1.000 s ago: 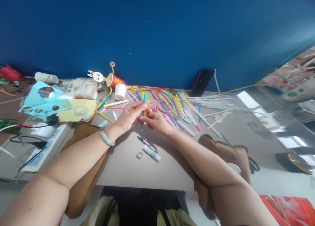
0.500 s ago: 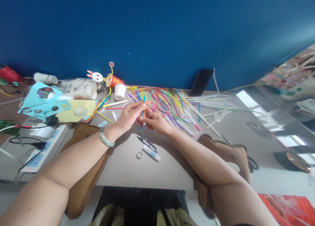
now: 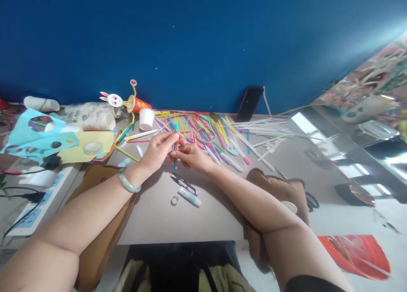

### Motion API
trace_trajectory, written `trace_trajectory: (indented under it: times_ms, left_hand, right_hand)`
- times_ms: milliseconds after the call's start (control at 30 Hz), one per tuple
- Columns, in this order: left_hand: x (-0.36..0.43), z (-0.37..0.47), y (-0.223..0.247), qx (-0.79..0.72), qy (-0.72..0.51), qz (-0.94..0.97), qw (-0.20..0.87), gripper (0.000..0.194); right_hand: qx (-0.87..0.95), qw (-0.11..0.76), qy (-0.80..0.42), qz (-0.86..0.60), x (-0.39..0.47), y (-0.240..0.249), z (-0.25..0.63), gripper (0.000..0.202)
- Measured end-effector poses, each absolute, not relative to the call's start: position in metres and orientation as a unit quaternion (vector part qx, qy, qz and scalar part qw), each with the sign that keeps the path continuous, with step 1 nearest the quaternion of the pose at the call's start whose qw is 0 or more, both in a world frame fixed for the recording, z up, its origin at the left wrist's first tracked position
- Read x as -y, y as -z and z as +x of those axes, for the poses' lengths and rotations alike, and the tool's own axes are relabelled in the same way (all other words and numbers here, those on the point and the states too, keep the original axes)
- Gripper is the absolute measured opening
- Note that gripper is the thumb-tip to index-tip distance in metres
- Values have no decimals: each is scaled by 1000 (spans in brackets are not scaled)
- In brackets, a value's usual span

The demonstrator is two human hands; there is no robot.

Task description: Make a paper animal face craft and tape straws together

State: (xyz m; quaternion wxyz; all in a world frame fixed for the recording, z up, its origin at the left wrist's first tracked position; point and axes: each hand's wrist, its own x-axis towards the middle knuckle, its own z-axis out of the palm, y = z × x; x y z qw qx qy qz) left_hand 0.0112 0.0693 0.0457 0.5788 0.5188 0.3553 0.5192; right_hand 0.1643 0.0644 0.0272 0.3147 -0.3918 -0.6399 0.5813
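Note:
In the head view, my left hand (image 3: 158, 151) pinches a blue straw (image 3: 174, 164) near its upper end, holding it roughly upright. My right hand (image 3: 193, 157) is closed on the same straws from the other side, lower down. At least one orange straw shows between the fingers with the blue one; the fingers hide how they are joined. Just below the hands lie thread snips (image 3: 184, 184), a glue stick (image 3: 190, 197) and a small clear tape roll (image 3: 174, 200). Behind the hands spreads a loose pile of coloured straws (image 3: 219, 133).
At the back left stand a white paper cup (image 3: 146, 119) and a red cup (image 3: 140, 105) with a rabbit face (image 3: 115, 100). Cut blue paper (image 3: 34, 131) and a power strip (image 3: 41, 201) lie left. A phone (image 3: 250, 104) leans on the wall; brown cushions (image 3: 294, 194) flank the table.
The whole view has swung a little to the right, so things on the table appear further left. Both hands keep their hold on the straws, with little visible change in grip.

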Motion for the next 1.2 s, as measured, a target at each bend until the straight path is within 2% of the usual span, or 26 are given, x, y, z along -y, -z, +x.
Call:
trace_trajectory:
  times_ms: [300, 400, 567, 700, 867, 1033, 1100, 1200]
  left_hand:
    - [-90, 5, -42, -354, -559, 400, 635, 34]
    - [-93, 2, -43, -361, -562, 381, 639, 32]
    - [-93, -1, -42, -360, -557, 387, 641, 28]
    - [-94, -2, -43, -371, -554, 386, 638, 20]
    - [-97, -3, -45, -374, -560, 385, 631, 9]
    - [-99, -6, -49, -372, -566, 389, 624, 12]
    - [-101, -9, -52, -369, -572, 387, 622, 12]
    - [-105, -15, -60, -358, -604, 362, 613, 12]
  right_hand:
    - [677, 300, -524, -421, -70, -41, 172, 35]
    - [664, 372, -477, -438, -72, -62, 179, 29]
    - [634, 495, -391, -447, -70, -114, 201, 33]
    - [661, 509, -278, -477, -60, -149, 245, 34]
    - [609, 508, -125, -597, -25, -178, 317, 18]
    - [510, 504, -74, -693, 8, -171, 367, 13]
    - [499, 491, -87, -709, 15, -154, 375, 13]
    - [547, 427, -145, -706, 17, -119, 372, 18]
